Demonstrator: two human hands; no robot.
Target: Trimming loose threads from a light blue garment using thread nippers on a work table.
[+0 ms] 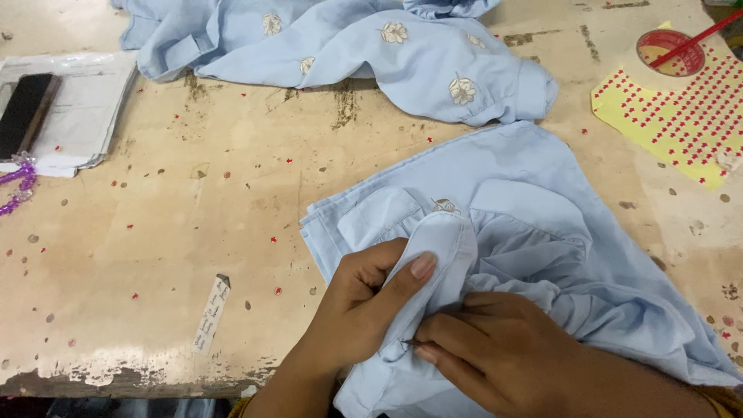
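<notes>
At the table's near edge: left hand pinching a fold of pale blue garment, thumb pressed flat on top; right hand closed around a thin dark tool tip at the cloth.

Just left of the hands, a paper label strip; beyond, a second blue flowered garment; far right, yellow sticker sheet and tape roll. Risk, probably: snagged or nicked fabric, or a pricked thumb, from a slipping point.

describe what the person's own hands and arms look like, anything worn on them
Both are bare: no gloves, rings or watch show on the left hand or the right hand. The nails are short and unpainted. A mustard-yellow sleeve edge peeks in at each forearm near the bottom of the frame.
</notes>
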